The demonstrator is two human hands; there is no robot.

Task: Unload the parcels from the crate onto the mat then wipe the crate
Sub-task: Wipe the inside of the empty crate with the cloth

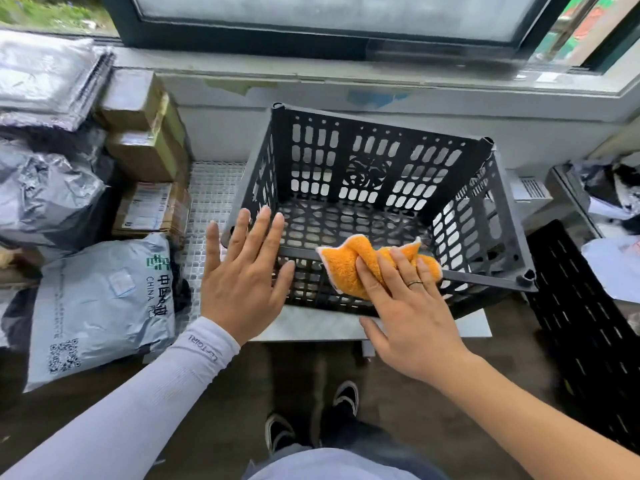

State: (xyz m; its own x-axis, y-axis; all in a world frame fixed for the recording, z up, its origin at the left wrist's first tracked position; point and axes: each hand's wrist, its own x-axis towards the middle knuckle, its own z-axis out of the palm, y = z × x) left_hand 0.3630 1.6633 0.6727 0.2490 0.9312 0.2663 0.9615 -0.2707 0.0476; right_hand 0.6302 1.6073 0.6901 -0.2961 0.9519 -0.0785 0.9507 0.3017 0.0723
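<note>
Below a window, on a pale mat [211, 188] with a gridded texture, parcels sit at left: grey plastic mailers, among them one [100, 306] printed with green characters and a QR code, and three brown cardboard boxes [145, 133] stacked beside them. Just right of the pile, a black plastic crate [381, 161], its walls and floor pierced with rounded slots, stands with nothing inside but light through the lattice. The left hand [242, 275], wrist in a white sleeve [194, 355], lies over the crate's near left corner, its fingers [258, 233] straight and spread, gripping nothing. The right hand [412, 306], a ring on one finger, presses a fluffy orange cloth [349, 265] against the crate's near rim, fingers curled over the bunched fabric. At far right stands another slotted black panel [581, 323].
</note>
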